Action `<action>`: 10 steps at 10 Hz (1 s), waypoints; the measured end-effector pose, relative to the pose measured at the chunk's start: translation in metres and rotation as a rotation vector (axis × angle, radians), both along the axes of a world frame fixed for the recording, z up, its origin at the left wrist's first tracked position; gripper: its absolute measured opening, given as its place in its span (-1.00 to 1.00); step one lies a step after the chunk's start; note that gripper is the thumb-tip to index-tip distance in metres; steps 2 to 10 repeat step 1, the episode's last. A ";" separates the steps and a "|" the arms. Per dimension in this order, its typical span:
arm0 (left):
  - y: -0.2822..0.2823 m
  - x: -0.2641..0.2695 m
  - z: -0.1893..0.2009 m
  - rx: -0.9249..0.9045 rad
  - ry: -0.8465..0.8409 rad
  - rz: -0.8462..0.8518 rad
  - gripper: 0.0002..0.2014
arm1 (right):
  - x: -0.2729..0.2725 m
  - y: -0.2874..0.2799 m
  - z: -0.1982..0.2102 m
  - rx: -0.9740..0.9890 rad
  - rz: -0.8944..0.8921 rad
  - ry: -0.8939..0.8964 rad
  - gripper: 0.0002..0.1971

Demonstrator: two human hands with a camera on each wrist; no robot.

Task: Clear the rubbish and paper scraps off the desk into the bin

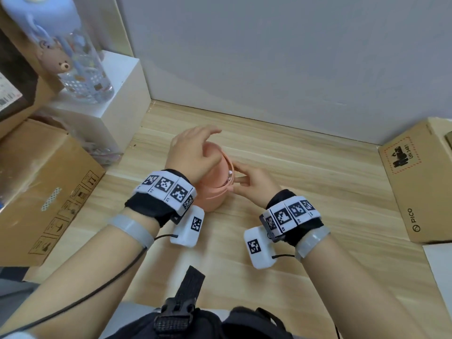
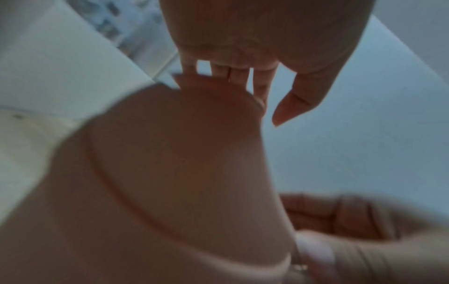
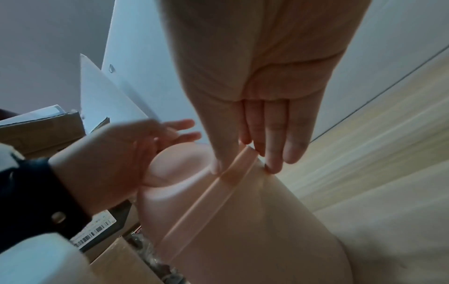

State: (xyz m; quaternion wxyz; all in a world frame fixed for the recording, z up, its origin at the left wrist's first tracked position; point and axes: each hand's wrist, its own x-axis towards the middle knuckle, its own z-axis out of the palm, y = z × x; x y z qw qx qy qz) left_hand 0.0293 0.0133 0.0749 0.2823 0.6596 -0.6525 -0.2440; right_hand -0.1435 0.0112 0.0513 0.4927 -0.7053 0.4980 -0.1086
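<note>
A small pink bin point(image 1: 210, 202) with a domed swing lid point(image 1: 215, 150) stands mid-desk on the wooden desk point(image 1: 318, 172). My left hand point(image 1: 193, 152) lies over the lid with straight fingers, palm against the dome point(image 2: 182, 153). My right hand point(image 1: 252, 184) is at the bin's right side. Its thumb and fingertips point(image 3: 272, 153) pinch the raised rim band point(image 3: 218, 201). A pale speck point(image 1: 230, 172) shows in the gap between lid and rim; I cannot tell what it is. No loose scraps show on the desk.
A large cardboard box point(image 1: 36, 192) sits at the left, with a white box point(image 1: 110, 101) and a clear printed bottle point(image 1: 83, 67) behind it. A PICO cardboard box point(image 1: 415, 182) lies at the right. The grey wall point(image 1: 269, 57) closes the back.
</note>
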 end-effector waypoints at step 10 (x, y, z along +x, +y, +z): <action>-0.003 -0.016 -0.008 0.002 -0.246 0.038 -0.63 | 0.004 -0.004 0.008 -0.059 -0.024 0.014 -0.44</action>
